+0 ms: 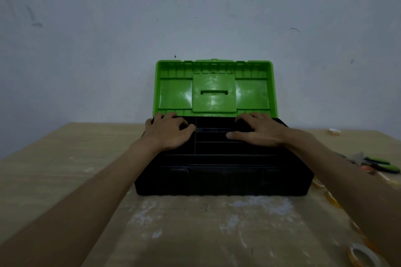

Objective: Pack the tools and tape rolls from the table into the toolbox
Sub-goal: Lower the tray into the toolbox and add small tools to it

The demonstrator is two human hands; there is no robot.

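A toolbox with a black base (217,182) stands on the table, its green lid (213,93) raised against the wall. A black divided tray (219,147) sits in the top of the base. My left hand (169,132) grips the tray's left part with its fingers curled into a compartment. At the tray's right rear, my right hand (258,131) has its fingers bent down over the tray and its thumb stretched left. Green-handled pliers (384,165) lie to the right of the box. Clear tape rolls lie at the near right (363,256), beside the box (318,183) and at the far right (334,132).
The wooden table (65,169) has white scuffed patches in front of the box. A grey wall (195,17) stands directly behind the lid. A small orange item (366,168) lies next to the pliers, partly hidden by my right forearm.
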